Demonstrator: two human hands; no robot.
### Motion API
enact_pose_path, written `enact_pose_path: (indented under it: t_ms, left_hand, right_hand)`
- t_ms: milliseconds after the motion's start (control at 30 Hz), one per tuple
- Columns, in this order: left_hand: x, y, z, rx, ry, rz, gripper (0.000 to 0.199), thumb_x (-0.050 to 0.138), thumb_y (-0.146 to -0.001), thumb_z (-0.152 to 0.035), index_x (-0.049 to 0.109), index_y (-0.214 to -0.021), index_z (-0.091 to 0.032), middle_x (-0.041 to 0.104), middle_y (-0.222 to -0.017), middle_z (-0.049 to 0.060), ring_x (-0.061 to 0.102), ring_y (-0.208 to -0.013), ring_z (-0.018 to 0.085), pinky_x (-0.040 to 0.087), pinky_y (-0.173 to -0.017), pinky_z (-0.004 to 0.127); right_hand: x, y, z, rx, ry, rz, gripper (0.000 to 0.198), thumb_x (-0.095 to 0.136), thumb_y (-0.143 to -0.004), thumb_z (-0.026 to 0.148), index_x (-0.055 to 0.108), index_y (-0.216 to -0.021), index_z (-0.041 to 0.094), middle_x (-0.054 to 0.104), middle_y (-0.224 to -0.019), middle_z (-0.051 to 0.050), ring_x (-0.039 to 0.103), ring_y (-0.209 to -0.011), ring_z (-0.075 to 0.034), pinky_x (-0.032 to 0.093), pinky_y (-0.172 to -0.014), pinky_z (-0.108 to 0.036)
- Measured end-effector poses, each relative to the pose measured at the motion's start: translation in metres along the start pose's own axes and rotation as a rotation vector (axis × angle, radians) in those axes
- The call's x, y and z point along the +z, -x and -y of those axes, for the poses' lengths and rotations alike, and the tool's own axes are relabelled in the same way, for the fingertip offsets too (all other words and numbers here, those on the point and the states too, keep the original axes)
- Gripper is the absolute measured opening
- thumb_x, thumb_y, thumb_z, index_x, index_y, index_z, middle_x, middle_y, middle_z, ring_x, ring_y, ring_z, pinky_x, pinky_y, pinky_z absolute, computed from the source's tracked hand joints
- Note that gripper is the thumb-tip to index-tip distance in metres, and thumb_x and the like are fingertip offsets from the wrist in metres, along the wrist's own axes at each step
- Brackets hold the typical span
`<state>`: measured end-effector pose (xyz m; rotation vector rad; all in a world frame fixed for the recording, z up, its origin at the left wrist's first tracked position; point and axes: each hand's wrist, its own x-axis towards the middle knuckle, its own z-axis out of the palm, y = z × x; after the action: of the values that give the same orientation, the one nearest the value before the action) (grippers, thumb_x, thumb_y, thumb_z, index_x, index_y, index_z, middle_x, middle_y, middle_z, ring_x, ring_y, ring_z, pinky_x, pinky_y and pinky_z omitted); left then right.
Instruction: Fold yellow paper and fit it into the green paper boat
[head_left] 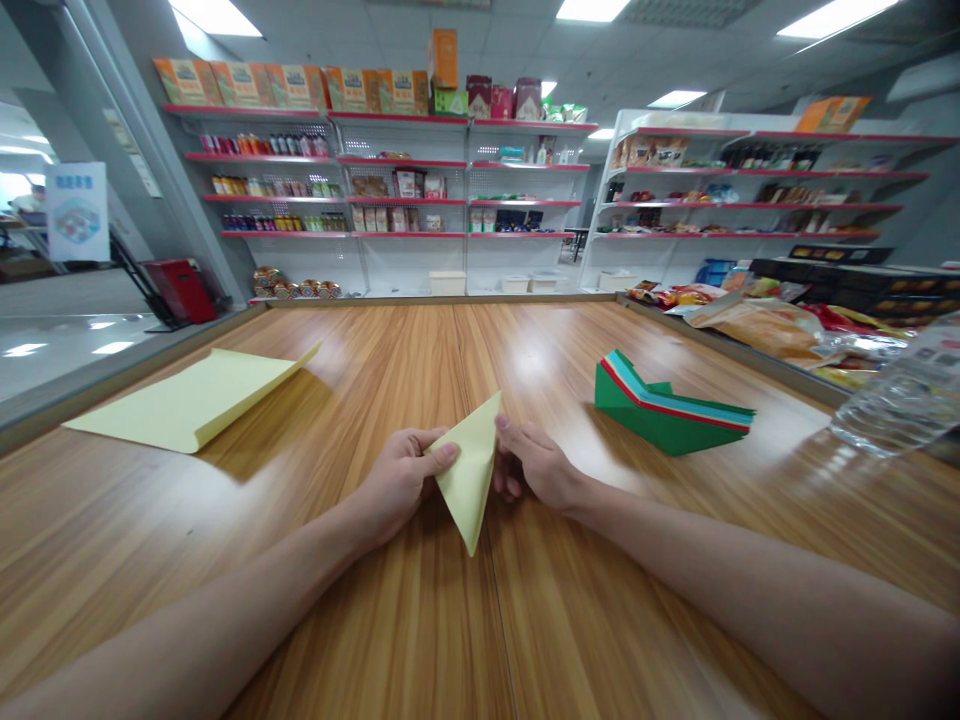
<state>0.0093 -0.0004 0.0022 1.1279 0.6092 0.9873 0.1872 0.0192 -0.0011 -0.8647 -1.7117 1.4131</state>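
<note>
A piece of pale yellow paper folded into a pointed, roughly triangular shape [471,470] is held up over the middle of the table. My left hand [405,475] grips its left side, thumb on the front face and fingers behind. At the right edge is my right hand [541,462], its thumb tip against the paper and its other fingers curled, partly hidden. To the left lies a loose yellow sheet [202,395] with a curled right edge. On the right stands a folded paper boat [671,425], green outside with red, white and blue layers along its rim.
The wood-grain table [360,620] has a raised edge. A clear plastic bottle [904,390] lies at the right, near piled snack packets [765,325] and dark boxes [847,290]. Stocked shelves [405,200] stand behind the table. A red box-shaped object [180,290] is on the floor at left.
</note>
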Motion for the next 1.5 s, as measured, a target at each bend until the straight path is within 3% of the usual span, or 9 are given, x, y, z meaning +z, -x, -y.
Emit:
enact_pose_path:
  t_ms: [133,333,567,700,833,1133,1367,1500]
  left_hand:
    - [0.000,0.000,0.000,0.001,-0.024,-0.011,0.022,0.062,-0.079,-0.028,0.069,-0.086,-0.009,0.068,-0.075,0.010,0.060,-0.064,0.016,0.042,-0.063,0.026]
    - [-0.002,0.001,-0.001,0.001,-0.162,0.023,0.024,0.057,-0.082,-0.032,0.068,-0.083,-0.010,0.065,-0.071,0.006,0.056,-0.065,0.014,0.042,-0.064,0.025]
    - [-0.004,0.003,-0.005,-0.016,-0.424,0.022,0.036,0.052,-0.083,-0.044,0.064,-0.080,-0.009,0.054,-0.055,0.000,0.044,-0.040,0.009,0.033,-0.039,0.021]
    - [-0.003,0.003,-0.003,0.038,-0.402,-0.017,0.035,0.053,-0.083,-0.042,0.064,-0.087,-0.009,0.057,-0.062,0.002,0.052,-0.051,0.012,0.041,-0.048,0.023]
    - [-0.003,0.003,-0.002,0.088,-0.431,-0.065,0.030,0.054,-0.083,-0.040,0.063,-0.084,-0.011,0.059,-0.070,0.004,0.056,-0.065,0.015,0.044,-0.059,0.025]
    - [-0.001,0.003,0.001,0.115,-0.478,-0.071,0.028,0.054,-0.083,-0.038,0.059,-0.074,-0.013,0.057,-0.067,0.003,0.051,-0.060,0.013,0.040,-0.054,0.022]
    - [0.007,0.003,-0.005,0.107,-0.391,-0.089,0.030,0.054,-0.082,-0.039,0.064,-0.082,-0.010,0.060,-0.067,0.004,0.056,-0.063,0.017,0.044,-0.059,0.027]
    - [0.005,0.003,-0.003,0.125,-0.401,-0.107,0.029,0.053,-0.083,-0.038,0.062,-0.081,-0.011,0.059,-0.067,0.004,0.056,-0.064,0.017,0.045,-0.060,0.027]
  right_hand:
    - [0.001,-0.001,-0.001,0.005,0.084,0.018,0.064,0.038,-0.082,0.064,0.051,-0.047,0.013,0.044,-0.037,0.000,0.042,-0.032,-0.008,0.030,-0.032,-0.019]
    - [0.001,0.003,-0.001,-0.094,0.257,-0.026,0.058,0.040,-0.086,0.056,0.049,-0.046,0.014,0.046,-0.038,0.000,0.042,-0.033,-0.007,0.030,-0.034,-0.019]
    - [-0.001,0.004,0.000,-0.105,0.217,-0.050,0.060,0.039,-0.086,0.056,0.048,-0.045,0.014,0.044,-0.037,0.001,0.041,-0.033,-0.007,0.027,-0.033,-0.019]
    - [-0.001,0.001,0.000,-0.048,0.053,-0.005,0.063,0.032,-0.087,0.060,0.052,-0.050,0.013,0.049,-0.041,-0.002,0.044,-0.035,-0.008,0.030,-0.035,-0.020]
    - [-0.001,-0.001,-0.002,-0.036,0.152,0.065,0.062,0.035,-0.085,0.061,0.051,-0.050,0.013,0.045,-0.040,0.000,0.042,-0.035,-0.007,0.027,-0.035,-0.019]
    - [0.000,0.006,0.006,-0.097,0.338,0.051,0.060,0.038,-0.086,0.057,0.047,-0.046,0.014,0.044,-0.039,0.001,0.040,-0.035,-0.007,0.027,-0.035,-0.019]
    - [0.000,0.000,0.003,-0.029,0.008,0.031,0.065,0.029,-0.084,0.065,0.051,-0.051,0.013,0.048,-0.042,-0.001,0.044,-0.035,-0.009,0.031,-0.035,-0.021]
    - [-0.001,0.001,0.000,-0.047,0.203,0.065,0.062,0.036,-0.084,0.063,0.049,-0.048,0.014,0.045,-0.039,0.000,0.042,-0.036,-0.008,0.027,-0.035,-0.019]
